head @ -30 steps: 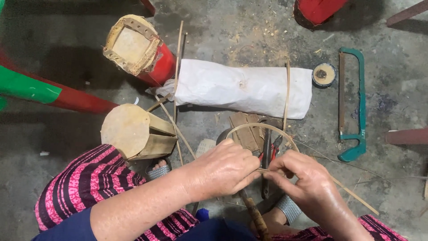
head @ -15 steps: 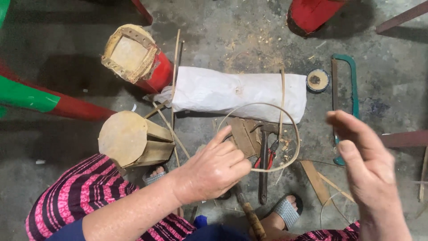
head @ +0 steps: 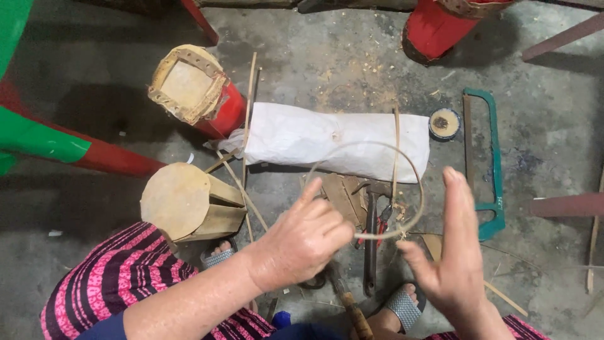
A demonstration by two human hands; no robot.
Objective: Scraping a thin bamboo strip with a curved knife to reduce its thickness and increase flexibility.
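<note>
Bamboo hoop [head: 412, 189] in left hand [head: 302, 242]

A thin, pale, smooth cane hoop [head: 402, 170] lies above a matt white woven sack [head: 333, 140], beside a raw wooden drum shell [head: 189, 204], on rough, dusty concrete floor [head: 352, 63].

A single head-worn camera looks steeply down from close above the seated person's lap, facing the concrete floor [head: 553, 113] ahead, with both hands near the frame's bottom.
</note>
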